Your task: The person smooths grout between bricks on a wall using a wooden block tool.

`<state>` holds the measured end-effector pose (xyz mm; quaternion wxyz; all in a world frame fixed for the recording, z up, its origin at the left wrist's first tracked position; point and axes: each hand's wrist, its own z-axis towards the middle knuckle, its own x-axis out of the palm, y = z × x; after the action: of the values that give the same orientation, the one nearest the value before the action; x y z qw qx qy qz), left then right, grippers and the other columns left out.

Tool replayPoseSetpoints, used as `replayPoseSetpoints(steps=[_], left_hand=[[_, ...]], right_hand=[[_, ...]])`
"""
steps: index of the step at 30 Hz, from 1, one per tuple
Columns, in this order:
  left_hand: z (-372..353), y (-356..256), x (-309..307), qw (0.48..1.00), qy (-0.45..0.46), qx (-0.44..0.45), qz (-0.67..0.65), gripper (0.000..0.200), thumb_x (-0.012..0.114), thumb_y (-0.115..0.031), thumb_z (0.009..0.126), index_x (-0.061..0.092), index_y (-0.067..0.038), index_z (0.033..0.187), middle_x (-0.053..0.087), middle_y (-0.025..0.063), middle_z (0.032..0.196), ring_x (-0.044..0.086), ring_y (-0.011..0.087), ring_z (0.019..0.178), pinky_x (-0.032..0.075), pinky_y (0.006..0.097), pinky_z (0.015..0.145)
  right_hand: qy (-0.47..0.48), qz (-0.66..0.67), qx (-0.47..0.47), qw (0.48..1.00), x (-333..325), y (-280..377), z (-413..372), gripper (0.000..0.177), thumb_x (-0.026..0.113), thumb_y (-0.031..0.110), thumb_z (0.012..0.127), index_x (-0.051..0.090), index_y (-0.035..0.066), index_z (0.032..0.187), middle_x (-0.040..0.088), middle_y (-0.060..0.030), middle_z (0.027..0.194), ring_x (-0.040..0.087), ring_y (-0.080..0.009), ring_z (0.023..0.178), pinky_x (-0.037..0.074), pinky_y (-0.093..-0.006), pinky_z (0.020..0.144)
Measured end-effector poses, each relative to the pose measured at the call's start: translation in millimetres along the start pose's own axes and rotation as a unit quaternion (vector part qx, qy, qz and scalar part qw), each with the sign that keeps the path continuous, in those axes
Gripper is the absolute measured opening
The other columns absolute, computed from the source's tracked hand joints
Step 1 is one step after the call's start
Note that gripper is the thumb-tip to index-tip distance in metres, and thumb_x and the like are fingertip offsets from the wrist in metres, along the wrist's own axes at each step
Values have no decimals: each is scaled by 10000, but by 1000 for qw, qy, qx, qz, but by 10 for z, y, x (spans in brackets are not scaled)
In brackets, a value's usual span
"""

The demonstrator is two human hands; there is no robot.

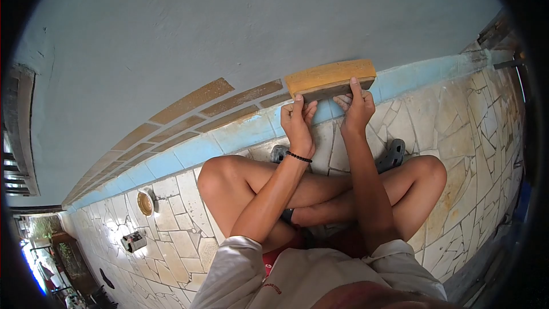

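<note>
Both my hands hold a long yellow sponge-like block [331, 74] with a dark brown side, up at the lower part of the grey wall [189, 29]. My left hand [298, 123] pinches its left end, thumb on the near edge and fingers curled below. At the right end my right hand [357, 108] grips the same edge with its thumb on the brown side. Left of the block, brown brick-shaped patches [191, 100] run in staggered rows along the wall, with grey gaps between them.
A light blue tile strip [246, 132] lines the wall's foot. On the stone-patterned floor [457, 194], a round bowl [146, 202] with brownish contents stands to the left, near a small box-like object [134, 242]. My crossed legs and grey clogs [392, 156] are close below my hands.
</note>
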<state>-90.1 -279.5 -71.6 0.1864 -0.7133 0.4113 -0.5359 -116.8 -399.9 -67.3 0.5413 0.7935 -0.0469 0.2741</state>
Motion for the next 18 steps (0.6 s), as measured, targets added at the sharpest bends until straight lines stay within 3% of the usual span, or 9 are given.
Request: replayPoseSetpoints(steps=[18], left_hand=[[14,0,-9,1000,11,0,-6,284,712,-293,1002,543,-65,993,572,81,957,702,296,980,578,396,927]], right_hand=[[5,-8,0,1000,-17,0,-5,337,820,241,930,530,68,916,626,-85,919,623,-167,735,616,-336,632]])
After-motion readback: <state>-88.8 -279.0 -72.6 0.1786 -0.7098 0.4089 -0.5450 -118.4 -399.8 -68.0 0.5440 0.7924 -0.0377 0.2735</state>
